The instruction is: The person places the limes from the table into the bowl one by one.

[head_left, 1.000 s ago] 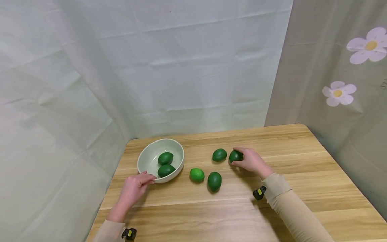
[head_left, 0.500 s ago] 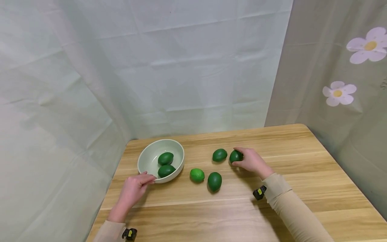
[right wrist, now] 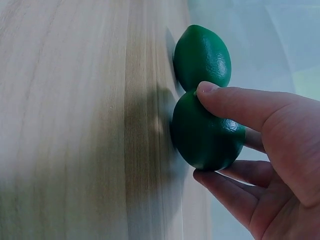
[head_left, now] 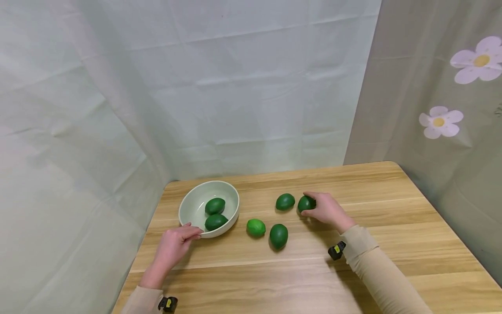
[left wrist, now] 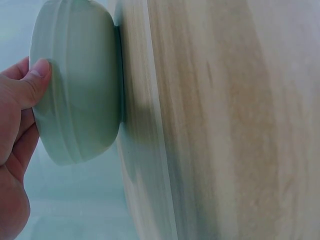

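Note:
A pale green bowl [head_left: 187, 201] stands at the table's back left with two dark green limes [head_left: 215, 206] inside. My left hand [head_left: 173, 245] pinches its near rim, the thumb on the outer wall in the left wrist view. At the right, my right hand [head_left: 326, 211] grips a dark green lime [right wrist: 207, 132] between thumb and fingers, low at the tabletop. Just left of it lies another dark lime [head_left: 285, 202]. Closer to the front are a third dark lime [head_left: 279, 236] and a brighter green lime [head_left: 256, 228].
The wooden table [head_left: 243, 283] has its back edge close to a pale hanging curtain [head_left: 251, 109]. A greyer curtain with flowers [head_left: 441, 122] hangs on the right. Small black devices [head_left: 336, 250] sit at both wrists.

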A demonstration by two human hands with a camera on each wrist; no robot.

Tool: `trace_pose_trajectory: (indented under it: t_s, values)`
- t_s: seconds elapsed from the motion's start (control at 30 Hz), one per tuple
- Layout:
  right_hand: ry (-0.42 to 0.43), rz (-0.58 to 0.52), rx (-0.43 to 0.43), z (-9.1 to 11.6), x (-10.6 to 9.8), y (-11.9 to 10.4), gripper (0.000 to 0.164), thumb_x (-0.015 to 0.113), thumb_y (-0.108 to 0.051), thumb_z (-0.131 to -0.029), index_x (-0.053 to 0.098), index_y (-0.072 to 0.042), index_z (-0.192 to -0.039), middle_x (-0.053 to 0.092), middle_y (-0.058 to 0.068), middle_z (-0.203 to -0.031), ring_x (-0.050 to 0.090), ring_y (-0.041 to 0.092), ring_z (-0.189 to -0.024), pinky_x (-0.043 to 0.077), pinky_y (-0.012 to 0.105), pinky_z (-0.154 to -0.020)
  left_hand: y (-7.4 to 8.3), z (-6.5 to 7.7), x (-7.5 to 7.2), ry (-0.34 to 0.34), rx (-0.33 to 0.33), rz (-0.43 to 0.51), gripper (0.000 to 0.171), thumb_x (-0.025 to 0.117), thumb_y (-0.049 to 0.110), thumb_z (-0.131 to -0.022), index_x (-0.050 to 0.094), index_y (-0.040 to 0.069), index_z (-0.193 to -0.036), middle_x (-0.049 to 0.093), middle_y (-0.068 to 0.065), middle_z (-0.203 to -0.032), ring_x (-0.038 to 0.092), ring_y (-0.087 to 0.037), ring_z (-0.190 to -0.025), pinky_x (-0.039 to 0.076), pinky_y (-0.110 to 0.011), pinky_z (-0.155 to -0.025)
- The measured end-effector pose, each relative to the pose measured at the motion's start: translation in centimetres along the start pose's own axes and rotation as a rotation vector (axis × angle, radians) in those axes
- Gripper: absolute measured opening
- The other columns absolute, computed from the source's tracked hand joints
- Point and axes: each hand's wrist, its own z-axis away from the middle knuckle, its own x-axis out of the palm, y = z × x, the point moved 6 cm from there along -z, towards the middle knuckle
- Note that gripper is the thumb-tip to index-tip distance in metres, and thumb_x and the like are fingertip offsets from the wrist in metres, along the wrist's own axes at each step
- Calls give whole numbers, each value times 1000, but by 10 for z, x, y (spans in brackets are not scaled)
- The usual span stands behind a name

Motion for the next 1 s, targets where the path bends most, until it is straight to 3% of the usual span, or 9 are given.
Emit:
trace_pose_trajectory:
  t_s: [1.0]
  values:
    - [6, -9, -7, -1, -3, 4, 71, 90, -21, -89, 59, 0, -150, 66, 24, -142, 68, 38, -121, 58, 58, -104, 1, -1, -2, 14, 19, 2, 28, 93, -8, -73, 85, 8, -95, 82, -6, -91, 80, -37, -93, 67, -50, -84]
